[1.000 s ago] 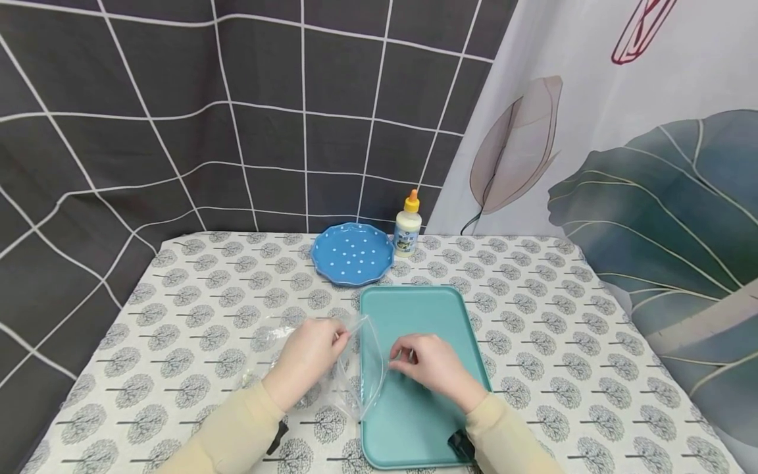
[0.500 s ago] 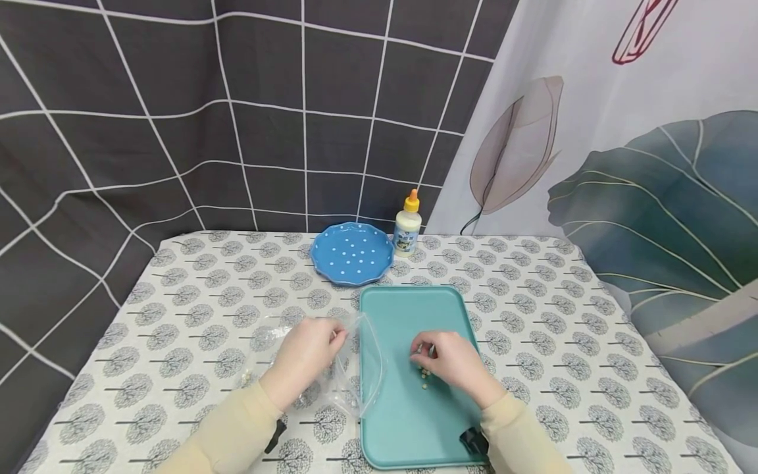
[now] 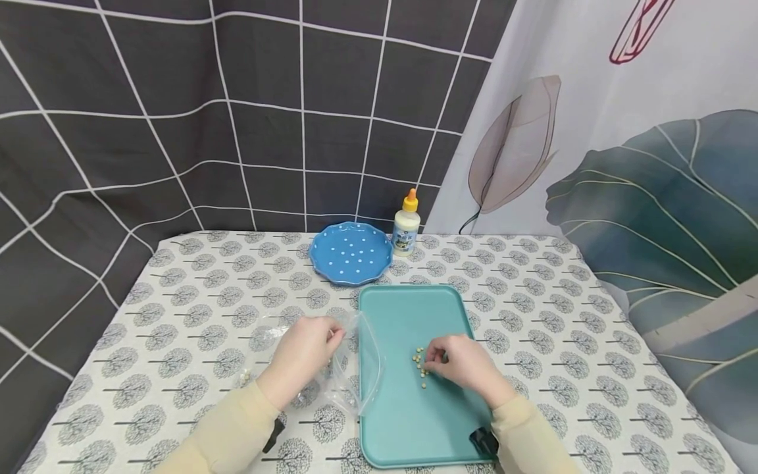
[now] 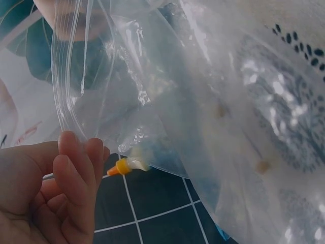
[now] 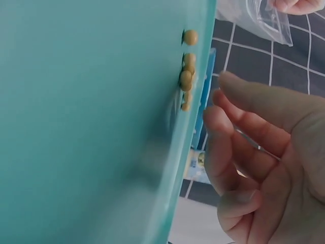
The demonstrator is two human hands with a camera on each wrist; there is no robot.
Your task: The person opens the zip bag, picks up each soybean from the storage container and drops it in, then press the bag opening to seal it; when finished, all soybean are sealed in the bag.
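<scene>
My left hand [image 3: 303, 359] pinches the rim of a clear zip bag [image 4: 152, 86], whose mouth spreads over the left edge of a teal tray [image 3: 408, 428]. Some small pale beans show in the bag's far end, partly hidden by the left arm. On the tray lie several small round yellowish beans [image 5: 187, 76], which look like soybeans. My right hand [image 3: 464, 368] hovers right beside them, its fingers loosely bent. The right wrist view shows a gap between thumb and fingers, with nothing seen between them.
Behind the tray stand a blue scalloped plate [image 3: 351, 253] with white dots and a small squeeze bottle [image 3: 406, 227] with a yellow-orange cap. A tree-print cloth [image 3: 545, 368] covers the table. Dark checked and leaf-print curtains hang behind.
My right hand has moved right, away from the bag's mouth. Beans have come out onto the tray under it. The left hand stays in place with the bag.
</scene>
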